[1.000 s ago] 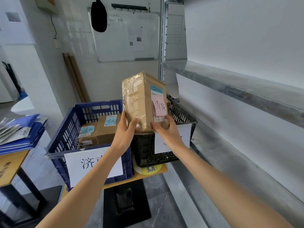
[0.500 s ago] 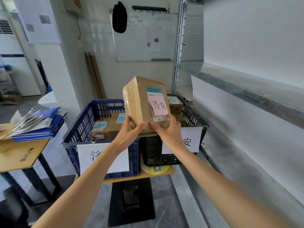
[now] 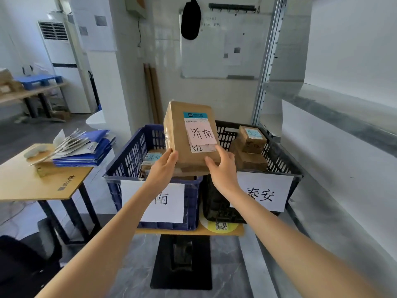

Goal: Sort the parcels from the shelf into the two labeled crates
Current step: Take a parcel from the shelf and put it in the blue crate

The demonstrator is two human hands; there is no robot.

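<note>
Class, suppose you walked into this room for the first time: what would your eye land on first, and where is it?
First, the brown parcel held up in the centre by the left hand and right hand, its pink note handwritten 济南. Below it sit two crates side by side, the blue crate on the left and the black crate on the right, whose white label reads 泰安.

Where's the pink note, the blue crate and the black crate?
pink note (image 3: 200, 134), head view, its middle.
blue crate (image 3: 129, 157), head view, left wall.
black crate (image 3: 226, 136), head view, back wall.
</note>
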